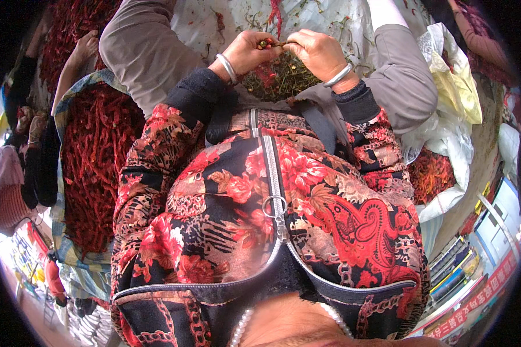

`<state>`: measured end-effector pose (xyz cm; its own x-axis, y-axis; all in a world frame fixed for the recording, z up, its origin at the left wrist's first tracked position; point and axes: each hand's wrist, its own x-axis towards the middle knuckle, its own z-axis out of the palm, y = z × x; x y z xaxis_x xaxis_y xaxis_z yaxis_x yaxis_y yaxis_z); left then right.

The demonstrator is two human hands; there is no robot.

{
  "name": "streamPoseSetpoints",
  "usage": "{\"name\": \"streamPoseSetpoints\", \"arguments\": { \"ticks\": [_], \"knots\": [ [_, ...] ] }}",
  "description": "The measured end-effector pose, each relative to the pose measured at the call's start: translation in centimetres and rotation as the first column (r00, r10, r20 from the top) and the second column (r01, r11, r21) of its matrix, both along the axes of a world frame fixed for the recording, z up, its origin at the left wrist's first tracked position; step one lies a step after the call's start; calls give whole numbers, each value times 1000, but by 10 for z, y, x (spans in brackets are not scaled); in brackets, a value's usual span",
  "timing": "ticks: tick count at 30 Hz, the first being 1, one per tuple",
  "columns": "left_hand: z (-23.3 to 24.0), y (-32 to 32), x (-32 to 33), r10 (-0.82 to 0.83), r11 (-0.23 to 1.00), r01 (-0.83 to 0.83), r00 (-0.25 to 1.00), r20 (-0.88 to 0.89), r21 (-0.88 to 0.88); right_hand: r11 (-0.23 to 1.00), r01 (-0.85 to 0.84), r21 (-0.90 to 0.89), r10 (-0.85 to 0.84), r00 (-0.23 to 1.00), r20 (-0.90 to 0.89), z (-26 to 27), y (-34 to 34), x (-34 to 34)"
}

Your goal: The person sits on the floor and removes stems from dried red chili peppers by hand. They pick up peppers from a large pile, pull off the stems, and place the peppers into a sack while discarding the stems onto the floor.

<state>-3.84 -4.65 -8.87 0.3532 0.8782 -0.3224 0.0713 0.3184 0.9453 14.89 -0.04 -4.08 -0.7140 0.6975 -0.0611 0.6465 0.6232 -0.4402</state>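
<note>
Both hands meet at the top centre over a pile of green-brown pepper stems [286, 80] between the legs. My left hand [260, 47] holds green and brown stem pieces [267, 43] between thumb and fingers. My right hand [314, 48] pinches the other end of the stems, its fingertips close to those of the left. Each wrist wears a silver bangle. Just beyond the hands lies a dried red chilli [276, 19] on a whitish plastic sheet [243, 13] strewn with stems.
A checked cloth sack [58, 173] full of dried red chillies [97, 165] stands at the left. At the right, a white plastic sack [453, 186] holds orange-red chilli pieces [432, 173]. A yellowish plastic bag [458, 82] is above it. Other people sit at both sides.
</note>
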Motion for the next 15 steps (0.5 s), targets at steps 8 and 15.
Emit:
{"name": "streamPoseSetpoints", "arguments": {
  "ticks": [8, 15],
  "knots": [
    [38, -6, -17, 53, 976, 102, 740, 670, -190, 256, -367, -894, -529, 722, -447, 45, -6, -4],
    [38, 4, -9, 369, 926, -222, 707, 603, -306, 988, 146, -40, -143, 987, 74, 36, 45, 29]
  ]
}}
